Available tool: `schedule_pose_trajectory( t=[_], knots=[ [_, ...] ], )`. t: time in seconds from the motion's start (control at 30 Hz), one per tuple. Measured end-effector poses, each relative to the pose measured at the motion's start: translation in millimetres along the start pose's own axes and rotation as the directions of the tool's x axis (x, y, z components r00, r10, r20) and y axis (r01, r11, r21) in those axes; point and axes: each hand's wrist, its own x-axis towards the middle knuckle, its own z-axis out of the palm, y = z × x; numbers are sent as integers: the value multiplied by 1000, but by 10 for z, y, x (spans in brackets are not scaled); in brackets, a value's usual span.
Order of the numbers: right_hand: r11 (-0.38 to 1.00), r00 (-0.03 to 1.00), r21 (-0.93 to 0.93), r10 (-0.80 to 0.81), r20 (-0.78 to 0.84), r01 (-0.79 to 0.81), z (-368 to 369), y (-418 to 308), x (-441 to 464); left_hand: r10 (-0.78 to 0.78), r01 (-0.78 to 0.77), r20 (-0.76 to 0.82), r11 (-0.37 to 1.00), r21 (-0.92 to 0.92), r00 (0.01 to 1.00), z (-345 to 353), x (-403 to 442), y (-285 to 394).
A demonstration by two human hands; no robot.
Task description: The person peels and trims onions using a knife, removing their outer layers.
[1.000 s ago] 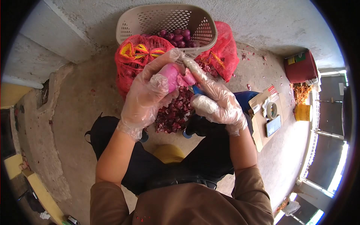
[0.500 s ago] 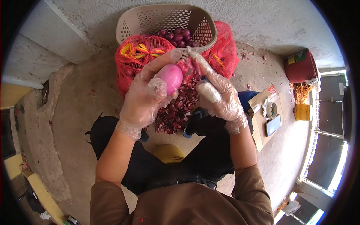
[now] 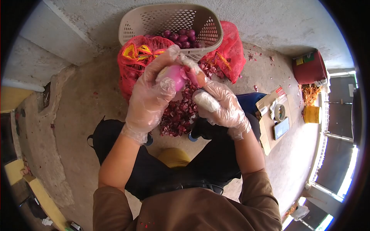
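Observation:
In the head view, my left hand (image 3: 148, 92), in a clear plastic glove, is wrapped round a pink-purple peeled onion (image 3: 176, 77). My right hand (image 3: 219, 102), gloved too, is closed beside it. A dark blue handle end shows between its thumb and fingers, apparently of a small knife (image 3: 200, 91); its blade is mostly hidden. A loose flap of onion skin (image 3: 191, 75) sits between the onion and my right fingertips. Below both hands lies a heap of dark red onion skins (image 3: 178, 119) on the floor.
A beige perforated basket (image 3: 131, 29) holding several purple onions (image 3: 183, 37) stands against the wall. Red mesh sacks flank it, one left (image 3: 125, 65), one right (image 3: 233, 50). At right lie cardboard (image 3: 266, 131), a tape roll (image 3: 280, 112) and a phone (image 3: 281, 129); a red bucket (image 3: 308, 69) is beyond.
My right hand has moved left, its fingers now against the onion. My left hand has turned the onion, bringing a paler side into view.

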Motion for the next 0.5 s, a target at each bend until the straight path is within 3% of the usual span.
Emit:
schedule_pose_trajectory(
  t=[0.1, 0.2, 0.37, 0.5],
  knots=[
    [999, 999, 9, 42, 10, -42, 56, 9, 2, 214, -198, -101, 969, 146, 972, 113, 30, -84],
    [998, 998, 39, 49, -32, -47, 63, 18, 5, 42, -43, -22, 999, -15, 999, 105, -7, 22],
    [990, 987, 138, 51, -152, -30, -45, 76, -19, -54, 54, 5, 995, -88, 999, 118, -23, 130],
    [992, 991, 130, 16, -136, 2, -131, 104, -53, -53, 49, -21, 983, -179, 998, 116, -21, 117]
  ],
)
